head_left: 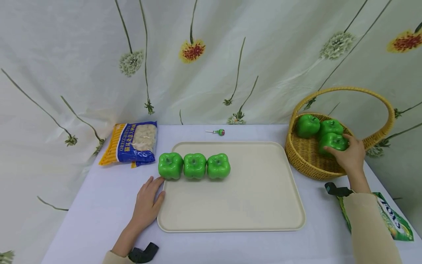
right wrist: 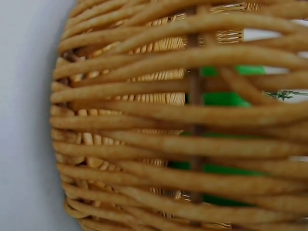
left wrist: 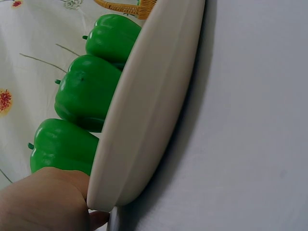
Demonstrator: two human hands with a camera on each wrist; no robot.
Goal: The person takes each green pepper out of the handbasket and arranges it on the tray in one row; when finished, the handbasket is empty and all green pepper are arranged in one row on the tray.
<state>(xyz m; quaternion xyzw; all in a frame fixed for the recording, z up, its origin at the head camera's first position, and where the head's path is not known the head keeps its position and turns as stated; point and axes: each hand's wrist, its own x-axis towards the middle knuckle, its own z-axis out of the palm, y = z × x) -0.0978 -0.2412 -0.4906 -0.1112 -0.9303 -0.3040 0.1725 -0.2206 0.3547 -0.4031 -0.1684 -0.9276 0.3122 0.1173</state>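
Note:
In the head view my right hand (head_left: 351,156) reaches into a wicker basket (head_left: 298,165) at the right and grips a green bell pepper (head_left: 331,142) between thumb and fingers. Two more green peppers lie behind it in the basket. My left hand (head_left: 148,202) rests at the left edge of a beige tray (head_left: 254,201), its fingers relaxed near the leftmost of three green peppers (head_left: 195,166) lined up along the tray's far side. The left wrist view shows that hand (left wrist: 45,199) at the tray's rim. Basket weave (right wrist: 231,115) hides the right hand in the right wrist view.
A blue and yellow pasta bag (head_left: 138,141) lies at the back left. Behind the tray is a small lollipop (head_left: 220,132). A green packet (head_left: 393,222) lies partly under my right forearm. The basket's tall handle (head_left: 349,88) arches above its opening.

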